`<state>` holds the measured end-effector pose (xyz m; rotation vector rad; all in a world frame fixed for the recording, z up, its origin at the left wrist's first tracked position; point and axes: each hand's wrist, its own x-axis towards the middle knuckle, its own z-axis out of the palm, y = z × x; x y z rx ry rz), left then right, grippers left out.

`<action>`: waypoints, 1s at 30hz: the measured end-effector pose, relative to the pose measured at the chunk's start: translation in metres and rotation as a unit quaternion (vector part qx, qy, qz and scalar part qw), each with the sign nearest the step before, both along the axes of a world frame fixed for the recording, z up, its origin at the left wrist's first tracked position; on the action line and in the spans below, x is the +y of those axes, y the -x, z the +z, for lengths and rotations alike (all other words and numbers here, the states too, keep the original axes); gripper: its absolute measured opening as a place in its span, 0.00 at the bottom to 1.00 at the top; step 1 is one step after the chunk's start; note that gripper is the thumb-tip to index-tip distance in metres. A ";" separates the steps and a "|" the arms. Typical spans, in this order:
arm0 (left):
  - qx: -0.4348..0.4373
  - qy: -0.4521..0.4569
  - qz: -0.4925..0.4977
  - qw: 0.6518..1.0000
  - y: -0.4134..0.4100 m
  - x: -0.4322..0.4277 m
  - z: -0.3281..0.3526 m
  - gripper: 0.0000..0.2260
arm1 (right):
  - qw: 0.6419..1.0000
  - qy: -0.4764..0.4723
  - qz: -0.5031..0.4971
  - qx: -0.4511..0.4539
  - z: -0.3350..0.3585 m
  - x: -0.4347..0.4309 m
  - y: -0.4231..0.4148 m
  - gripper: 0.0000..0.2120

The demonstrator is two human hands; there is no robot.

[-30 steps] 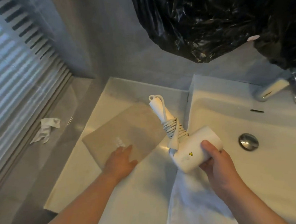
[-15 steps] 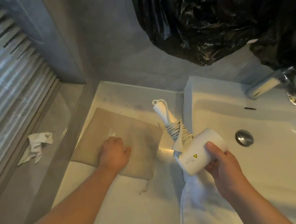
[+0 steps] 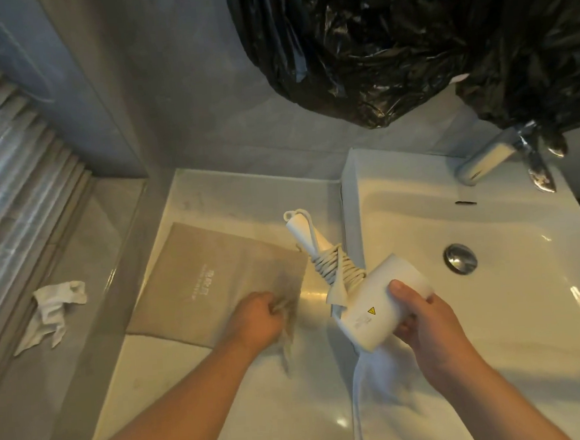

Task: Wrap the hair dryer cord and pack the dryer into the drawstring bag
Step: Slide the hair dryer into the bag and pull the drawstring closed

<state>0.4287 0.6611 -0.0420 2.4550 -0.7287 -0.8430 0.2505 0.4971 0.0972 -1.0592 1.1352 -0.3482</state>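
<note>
A white hair dryer (image 3: 374,312) hangs over the counter beside the sink, with my right hand (image 3: 426,320) gripping its barrel. Its white cord (image 3: 336,268) is wound around the folded handle, whose tip points up and away from me. A flat beige drawstring bag (image 3: 210,280) with small white print lies on the white counter (image 3: 225,396) to the left. My left hand (image 3: 256,320) is closed on the bag's near right corner, and the fabric bunches and trails below my fingers.
A white sink basin (image 3: 509,290) with a metal drain (image 3: 460,258) fills the right side, a chrome tap (image 3: 487,159) behind it. A white towel (image 3: 389,384) drapes over the basin's front edge under the dryer. Black plastic (image 3: 389,41) hangs above. Crumpled tissue (image 3: 53,310) lies on the floor.
My left hand has slid from the middle of the bag to its near right corner and closed on the fabric. The right hand keeps hold of the dryer, almost unmoved.
</note>
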 end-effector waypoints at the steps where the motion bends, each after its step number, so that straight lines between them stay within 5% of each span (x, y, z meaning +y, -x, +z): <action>1: 0.014 0.015 0.039 0.999 -0.004 0.004 0.004 0.09 | 1.000 -0.001 0.008 0.006 0.001 0.001 0.001 0.12; 11: -0.004 0.181 0.212 0.960 -0.046 0.055 0.048 0.12 | 0.993 -0.003 0.089 0.076 0.010 0.030 -0.003 0.14; 18: -0.067 0.168 0.087 0.980 -0.030 0.076 0.060 0.04 | 0.985 -0.009 0.135 0.108 -0.003 0.044 -0.019 0.19; 23: -0.125 0.188 0.012 0.974 -0.009 0.079 0.068 0.07 | 0.986 -0.031 0.125 0.107 -0.015 0.055 -0.034 0.20; 30: -0.113 0.175 -0.057 0.976 0.005 0.086 0.070 0.05 | 0.988 -0.101 0.074 0.093 -0.026 0.066 -0.051 0.20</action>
